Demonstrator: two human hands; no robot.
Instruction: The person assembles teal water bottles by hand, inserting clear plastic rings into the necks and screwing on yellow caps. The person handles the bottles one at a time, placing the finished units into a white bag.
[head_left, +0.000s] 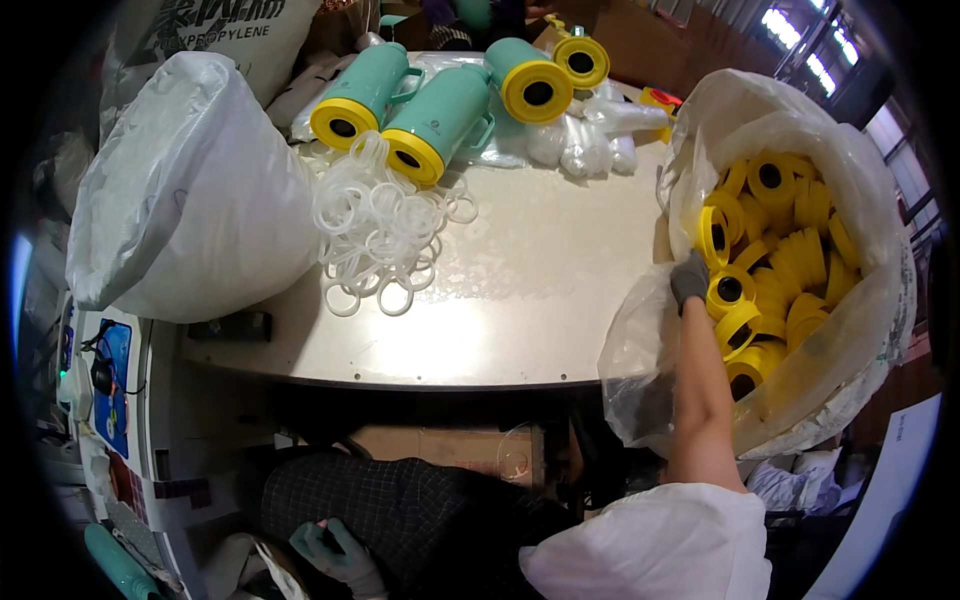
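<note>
A translucent plastic bag stands at the surface's right edge, its mouth wide open on a heap of yellow caps, many with black centres; the gloved right hand is at the caps nearest the surface, its grip too hidden to tell; the gloved left hand rests over the lap, loosely part-curled, nothing visible in it; at the left edge bulges a white sack, contents hidden; teal jugs with yellow ends lie along the far edge.
</note>
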